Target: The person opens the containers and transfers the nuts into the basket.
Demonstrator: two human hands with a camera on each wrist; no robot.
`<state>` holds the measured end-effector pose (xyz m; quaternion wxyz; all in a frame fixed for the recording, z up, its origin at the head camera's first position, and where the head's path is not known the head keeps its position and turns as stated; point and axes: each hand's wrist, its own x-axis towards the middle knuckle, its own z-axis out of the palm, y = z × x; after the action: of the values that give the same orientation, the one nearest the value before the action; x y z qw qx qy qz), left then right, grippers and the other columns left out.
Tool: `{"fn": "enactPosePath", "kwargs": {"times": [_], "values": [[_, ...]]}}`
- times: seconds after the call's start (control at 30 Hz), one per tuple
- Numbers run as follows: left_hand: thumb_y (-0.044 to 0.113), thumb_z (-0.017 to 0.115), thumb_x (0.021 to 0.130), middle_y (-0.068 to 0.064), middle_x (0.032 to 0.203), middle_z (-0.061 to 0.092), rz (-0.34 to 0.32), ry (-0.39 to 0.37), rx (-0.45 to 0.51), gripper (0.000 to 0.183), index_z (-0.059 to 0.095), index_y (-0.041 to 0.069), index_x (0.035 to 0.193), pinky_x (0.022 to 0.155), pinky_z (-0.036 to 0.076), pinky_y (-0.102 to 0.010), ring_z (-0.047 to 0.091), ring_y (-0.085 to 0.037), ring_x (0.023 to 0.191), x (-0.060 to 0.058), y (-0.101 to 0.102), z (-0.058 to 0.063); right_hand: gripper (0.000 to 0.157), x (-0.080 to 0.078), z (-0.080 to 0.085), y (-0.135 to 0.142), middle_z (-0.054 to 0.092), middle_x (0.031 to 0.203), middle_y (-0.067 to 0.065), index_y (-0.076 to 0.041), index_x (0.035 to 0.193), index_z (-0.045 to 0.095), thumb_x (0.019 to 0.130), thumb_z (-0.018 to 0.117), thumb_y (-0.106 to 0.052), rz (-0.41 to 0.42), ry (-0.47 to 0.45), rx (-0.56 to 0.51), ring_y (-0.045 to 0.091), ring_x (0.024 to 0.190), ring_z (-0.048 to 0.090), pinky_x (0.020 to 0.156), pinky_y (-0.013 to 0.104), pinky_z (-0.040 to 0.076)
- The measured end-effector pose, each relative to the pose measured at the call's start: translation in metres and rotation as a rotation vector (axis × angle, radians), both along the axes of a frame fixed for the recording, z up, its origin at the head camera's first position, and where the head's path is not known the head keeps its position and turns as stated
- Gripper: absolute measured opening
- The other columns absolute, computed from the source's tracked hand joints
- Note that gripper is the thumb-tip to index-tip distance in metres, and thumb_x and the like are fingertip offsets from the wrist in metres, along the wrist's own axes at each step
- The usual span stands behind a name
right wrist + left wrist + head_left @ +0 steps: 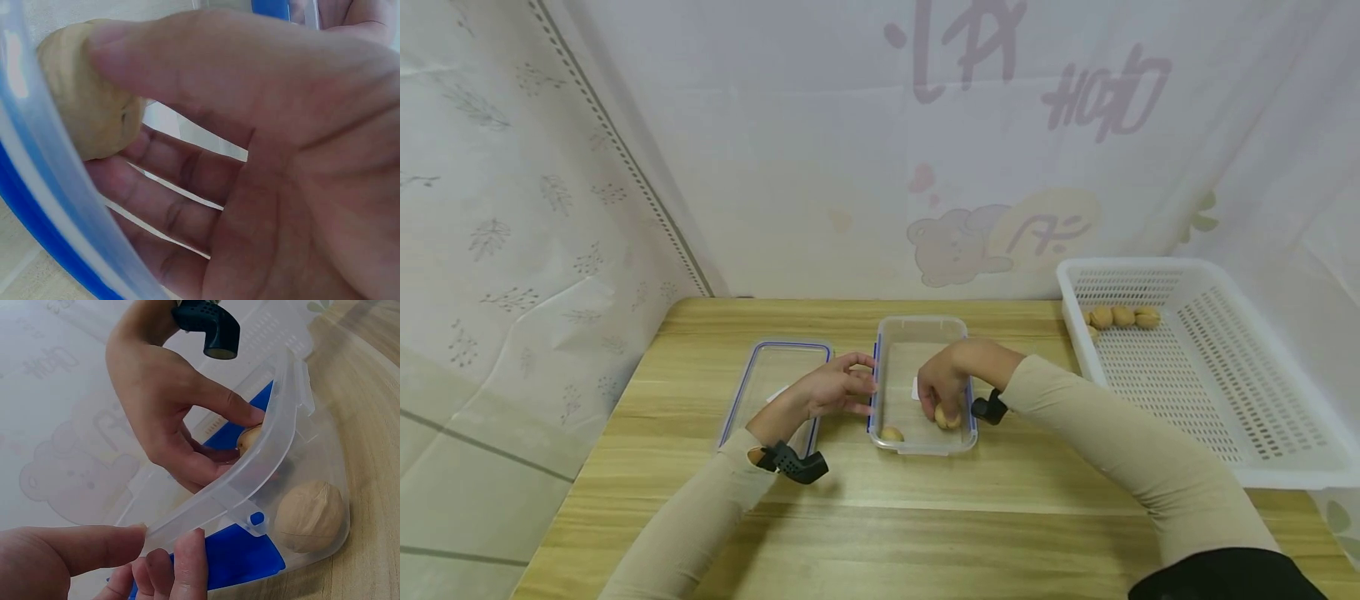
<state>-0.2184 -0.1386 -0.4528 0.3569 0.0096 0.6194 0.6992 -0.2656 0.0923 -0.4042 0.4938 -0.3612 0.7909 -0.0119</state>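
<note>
A clear plastic box (917, 333) with blue side clips stands in the middle of the wooden table. Inside it, my right hand (946, 379) pinches a walnut (87, 87) between thumb and fingers, low by the box's near right corner. Another walnut (310, 517) lies in the near left corner. My left hand (838, 386) is at the box's left side, its fingertips touching the wall near the blue clip (240, 556). Flat on the table, partly under my left forearm, is a clear lid (775, 354) with a blue seal.
A white perforated basket (1157, 367) stands at the right, several walnuts (1122, 317) gathered at its far left end. Printed cloth (820, 167) hangs behind the table (880, 542). Both wrists carry small black devices (990, 407).
</note>
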Motion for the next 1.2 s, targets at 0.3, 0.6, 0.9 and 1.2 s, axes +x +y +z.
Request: {"fn": "enactPosePath", "kwargs": {"times": [0.3, 0.6, 0.9, 1.2], "values": [[-0.010, 0.052, 0.099, -0.003, 0.091, 0.054, 0.001, -0.003, 0.003, 0.047, 0.031, -0.005, 0.140, 0.076, 0.063, -0.033, 0.057, -0.016, 0.085, 0.000, 0.000, 0.000, 0.025, -0.003, 0.004, 0.006, 0.061, 0.091, -0.006, -0.014, 0.103, 0.073, 0.081, 0.080, -0.004, 0.002, 0.074, -0.149, 0.008, 0.085, 0.052, 0.072, 0.021, 0.047], [-0.009, 0.052, 0.099, -0.003, 0.091, 0.054, -0.004, -0.002, 0.001, 0.046, 0.031, -0.005, 0.140, 0.077, 0.064, -0.033, 0.057, -0.016, 0.086, 0.001, 0.000, 0.001, 0.032, -0.004, 0.013, 0.027, 0.061, 0.093, -0.002, -0.002, 0.113, 0.070, 0.083, 0.078, -0.002, -0.072, 0.087, -0.438, 0.011, 0.084, 0.052, 0.075, 0.024, 0.048], [-0.009, 0.052, 0.099, -0.003, 0.092, 0.054, -0.011, -0.003, -0.001, 0.048, 0.030, -0.005, 0.142, 0.078, 0.063, -0.033, 0.057, -0.016, 0.087, 0.001, -0.001, 0.001, 0.031, -0.001, 0.020, 0.055, 0.064, 0.115, 0.005, -0.003, 0.119, 0.068, 0.090, 0.076, -0.007, -0.228, 0.129, -0.649, 0.021, 0.105, 0.057, 0.089, 0.033, 0.059], [-0.009, 0.052, 0.099, -0.003, 0.092, 0.054, -0.007, 0.002, -0.007, 0.047, 0.031, -0.004, 0.141, 0.079, 0.063, -0.033, 0.056, -0.016, 0.087, 0.000, -0.001, 0.000, 0.034, 0.001, 0.039, 0.092, 0.062, 0.122, 0.011, -0.003, 0.126, 0.065, 0.093, 0.074, -0.007, -0.381, 0.137, -0.745, 0.027, 0.112, 0.057, 0.095, 0.035, 0.059]]}}
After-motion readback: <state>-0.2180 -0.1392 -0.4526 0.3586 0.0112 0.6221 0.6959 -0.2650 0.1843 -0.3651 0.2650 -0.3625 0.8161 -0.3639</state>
